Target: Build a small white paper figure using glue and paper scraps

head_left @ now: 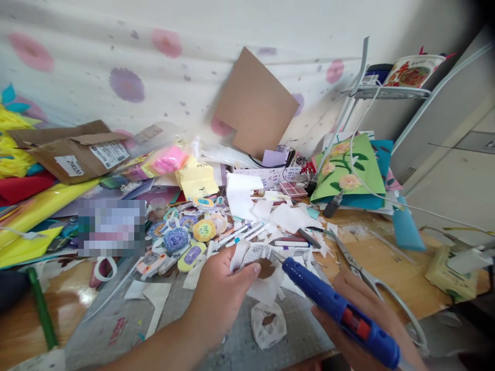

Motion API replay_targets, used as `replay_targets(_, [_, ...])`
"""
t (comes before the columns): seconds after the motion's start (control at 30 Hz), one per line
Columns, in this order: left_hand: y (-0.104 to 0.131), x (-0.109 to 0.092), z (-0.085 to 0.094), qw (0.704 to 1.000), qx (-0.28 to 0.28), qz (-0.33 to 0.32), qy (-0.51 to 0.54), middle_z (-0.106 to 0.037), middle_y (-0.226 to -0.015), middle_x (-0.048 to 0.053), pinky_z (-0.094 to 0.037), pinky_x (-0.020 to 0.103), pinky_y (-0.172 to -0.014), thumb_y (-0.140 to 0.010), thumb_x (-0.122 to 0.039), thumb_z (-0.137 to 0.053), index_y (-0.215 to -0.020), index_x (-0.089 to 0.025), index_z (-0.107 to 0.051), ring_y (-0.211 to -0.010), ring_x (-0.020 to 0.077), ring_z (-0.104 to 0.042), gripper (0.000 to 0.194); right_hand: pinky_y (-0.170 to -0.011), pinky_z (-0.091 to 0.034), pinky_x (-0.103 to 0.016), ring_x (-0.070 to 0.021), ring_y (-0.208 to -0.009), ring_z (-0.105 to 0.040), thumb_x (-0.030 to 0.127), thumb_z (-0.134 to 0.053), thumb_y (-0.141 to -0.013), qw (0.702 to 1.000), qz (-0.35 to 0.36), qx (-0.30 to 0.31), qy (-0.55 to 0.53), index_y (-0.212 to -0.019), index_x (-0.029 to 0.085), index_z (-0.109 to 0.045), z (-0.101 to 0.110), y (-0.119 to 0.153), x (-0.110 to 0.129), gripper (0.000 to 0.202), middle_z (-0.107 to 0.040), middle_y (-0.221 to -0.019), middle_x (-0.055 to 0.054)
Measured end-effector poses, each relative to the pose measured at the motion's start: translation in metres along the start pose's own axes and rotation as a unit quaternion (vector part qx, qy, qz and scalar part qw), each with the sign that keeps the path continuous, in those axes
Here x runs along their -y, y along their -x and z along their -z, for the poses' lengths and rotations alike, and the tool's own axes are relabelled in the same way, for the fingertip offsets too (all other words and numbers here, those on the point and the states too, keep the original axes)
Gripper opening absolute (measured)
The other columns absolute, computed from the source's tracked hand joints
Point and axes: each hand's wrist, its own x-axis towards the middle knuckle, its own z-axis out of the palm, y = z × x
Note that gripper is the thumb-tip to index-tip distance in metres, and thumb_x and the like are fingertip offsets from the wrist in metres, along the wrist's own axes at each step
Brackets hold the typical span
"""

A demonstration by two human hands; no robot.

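Note:
Near the middle, my left hand (220, 293) pinches a small ring-shaped piece of white dotted material (258, 252) between thumb and fingers. Thin white paper (266, 291) hangs below it, and brown shows through its centre. In my right hand (367, 304) is a blue hot glue gun (336, 304), its narrow tip at or close to the ring's right edge; whether they touch I cannot tell. Under the hands, a white piece with a torn brown hole (270, 325) lies on the grey cutting mat (193, 340).
Small patterned decorated pieces (177, 239) are heaped left of centre, beside several markers (247, 232) and paper scraps. Large scissors (367, 278) lie at the right. A cardboard box (77, 154) stands at the left, a brown board (259, 100) leans behind, and a rack (386, 93) holds a paper bowl.

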Motion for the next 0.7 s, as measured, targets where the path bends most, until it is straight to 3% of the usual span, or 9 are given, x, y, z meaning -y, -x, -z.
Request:
replay_targets(0.27, [-0.0002, 0.0039, -0.0002, 1.0, 0.008, -0.005, 0.012, -0.073, -0.101, 0.006, -0.051, 0.031, -0.069, -0.077, -0.029, -0.062, -0.101, -0.018, -0.067, -0.083, 0.0251, -0.067, 0.027, -0.052, -0.043, -0.024, -0.0136, -0.06, -0.053, 0.024, -0.049, -0.084, 1.0, -0.001, -0.018, -0.014, -0.063, 0.022, -0.049, -0.0032, 0.0004, 0.003, 0.022, -0.047, -0.066, 0.001])
replay_targets(0.53, [-0.0003, 0.0026, -0.0004, 1.0, 0.006, -0.006, 0.02, -0.073, -0.099, 0.006, -0.05, 0.032, -0.072, -0.076, -0.03, -0.064, -0.097, -0.018, -0.068, -0.084, 0.0257, -0.067, 0.025, -0.054, -0.044, -0.026, -0.0167, -0.062, -0.055, 0.026, -0.049, -0.083, 1.0, 0.005, 0.001, -0.025, -0.067, 0.022, -0.054, -0.0024, -0.0027, 0.0043, 0.018, -0.051, -0.068, -0.002])
replay_targets(0.7, [-0.0005, 0.0009, -0.0009, 0.999, 0.013, 0.003, 0.03, -0.074, -0.085, 0.005, -0.05, 0.03, -0.069, -0.077, -0.027, -0.062, -0.095, -0.017, -0.067, -0.081, 0.0239, -0.067, 0.021, -0.056, -0.046, -0.026, -0.0172, -0.063, -0.056, 0.027, -0.05, -0.082, 1.0, -0.004, 0.0, -0.018, -0.067, 0.022, -0.055, 0.0032, -0.0042, 0.0046, 0.016, -0.052, -0.069, -0.002])
